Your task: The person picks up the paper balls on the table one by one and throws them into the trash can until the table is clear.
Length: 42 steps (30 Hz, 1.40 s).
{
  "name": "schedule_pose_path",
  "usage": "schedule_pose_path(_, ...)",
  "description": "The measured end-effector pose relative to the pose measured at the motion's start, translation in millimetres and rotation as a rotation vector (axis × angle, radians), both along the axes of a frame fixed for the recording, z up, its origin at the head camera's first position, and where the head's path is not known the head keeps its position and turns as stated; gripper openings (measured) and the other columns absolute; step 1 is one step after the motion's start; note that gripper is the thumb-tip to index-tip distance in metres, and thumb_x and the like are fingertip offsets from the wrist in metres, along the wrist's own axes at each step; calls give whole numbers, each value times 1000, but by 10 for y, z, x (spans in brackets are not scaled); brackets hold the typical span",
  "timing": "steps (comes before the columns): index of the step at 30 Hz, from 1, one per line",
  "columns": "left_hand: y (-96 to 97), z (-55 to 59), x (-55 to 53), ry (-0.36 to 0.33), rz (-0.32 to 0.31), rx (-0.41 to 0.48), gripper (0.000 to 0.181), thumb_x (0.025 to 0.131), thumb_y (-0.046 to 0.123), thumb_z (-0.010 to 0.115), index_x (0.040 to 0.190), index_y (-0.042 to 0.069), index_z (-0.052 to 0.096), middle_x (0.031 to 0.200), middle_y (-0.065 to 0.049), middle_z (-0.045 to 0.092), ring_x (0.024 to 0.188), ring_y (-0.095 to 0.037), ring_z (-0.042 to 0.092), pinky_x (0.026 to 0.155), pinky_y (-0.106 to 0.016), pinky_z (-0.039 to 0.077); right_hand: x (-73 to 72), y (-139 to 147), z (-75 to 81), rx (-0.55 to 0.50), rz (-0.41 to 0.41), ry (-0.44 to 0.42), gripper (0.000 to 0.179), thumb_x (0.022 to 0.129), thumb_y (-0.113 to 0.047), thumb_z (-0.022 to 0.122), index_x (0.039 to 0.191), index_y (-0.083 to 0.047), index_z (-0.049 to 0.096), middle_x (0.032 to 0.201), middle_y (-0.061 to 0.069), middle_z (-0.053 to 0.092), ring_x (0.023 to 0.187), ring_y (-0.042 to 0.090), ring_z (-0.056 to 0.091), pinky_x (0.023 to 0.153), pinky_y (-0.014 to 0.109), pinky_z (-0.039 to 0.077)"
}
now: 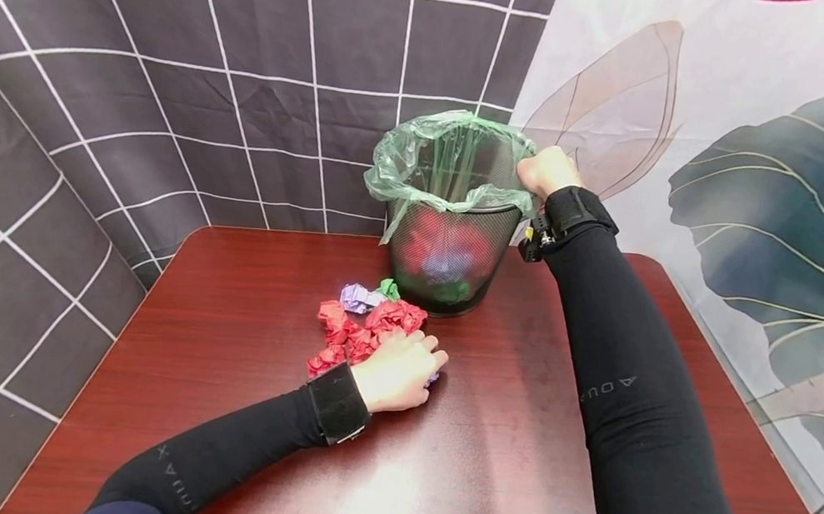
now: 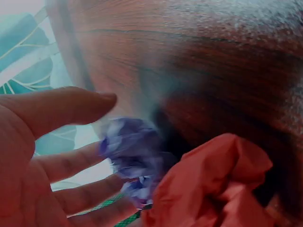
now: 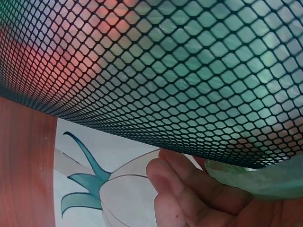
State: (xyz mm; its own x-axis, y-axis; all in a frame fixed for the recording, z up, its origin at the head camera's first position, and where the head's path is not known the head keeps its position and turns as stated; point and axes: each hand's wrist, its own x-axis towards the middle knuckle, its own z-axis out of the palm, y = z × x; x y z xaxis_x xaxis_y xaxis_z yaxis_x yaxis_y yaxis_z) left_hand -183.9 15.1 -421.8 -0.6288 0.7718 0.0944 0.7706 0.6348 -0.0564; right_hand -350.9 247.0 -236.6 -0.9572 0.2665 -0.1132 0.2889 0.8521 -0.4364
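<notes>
My left hand [image 1: 400, 370] reaches over a heap of crumpled paper on the table. In the left wrist view its fingers lie spread and fairly straight beside a purple paper ball [image 2: 135, 146], with the thumb raised apart from it. A red paper ball [image 2: 218, 189] lies just beyond the fingertips. At the back, a black mesh wastebasket [image 1: 502, 225] stands upright, lined with a green plastic bag [image 1: 399, 163]. My right hand [image 1: 549, 171] grips the basket's right rim with fingers curled outside. Red, purple and green paper shows through the mesh.
Several red paper balls [image 1: 396, 316] lie in front of the basket, with a pale purple ball [image 1: 355, 298] and a green one [image 1: 389, 289] behind them. The brown table [image 1: 242, 298] meets a grey tiled-pattern cloth [image 1: 359, 42] at the back.
</notes>
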Motion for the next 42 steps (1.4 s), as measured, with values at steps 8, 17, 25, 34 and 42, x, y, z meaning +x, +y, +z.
schedule_pose_path(8,2,-73,-22,51,-5,-3,14,90,23,68,103,18,70,98,-2,66,93,-22,63,76,-39,47,-21,-19,8,-5,-4,4,40,94,-23,34,115,2,58,141,29,52,49,19,57,47,31,54)
schedule_pose_path(17,-10,-94,-27,56,-25,54,10,89,22,69,97,16,71,93,-2,65,87,-22,63,75,-39,48,-14,-31,18,-19,-1,-3,40,95,-23,33,115,3,57,142,31,50,43,17,56,47,30,54)
schedule_pose_path(25,-26,-43,-25,49,-50,82,12,85,21,71,95,15,69,91,-2,63,85,-22,64,71,-38,50,-7,-30,5,6,5,18,36,94,-23,33,107,0,58,138,28,55,72,30,64,52,31,54)
schedule_pose_path(34,-13,133,-60,1,-77,152,13,85,21,71,95,14,67,90,-2,60,85,-21,61,74,-35,51,-2,-9,7,-24,4,5,39,95,-22,33,112,3,56,142,31,51,43,16,55,47,30,54)
schedule_pose_path(42,53,473,-136,38,-89,214,11,85,21,66,94,14,67,91,-1,60,85,-19,57,74,-31,50,23,-5,7,-34,0,8,34,95,-22,33,106,1,55,140,30,53,51,21,62,47,30,54)
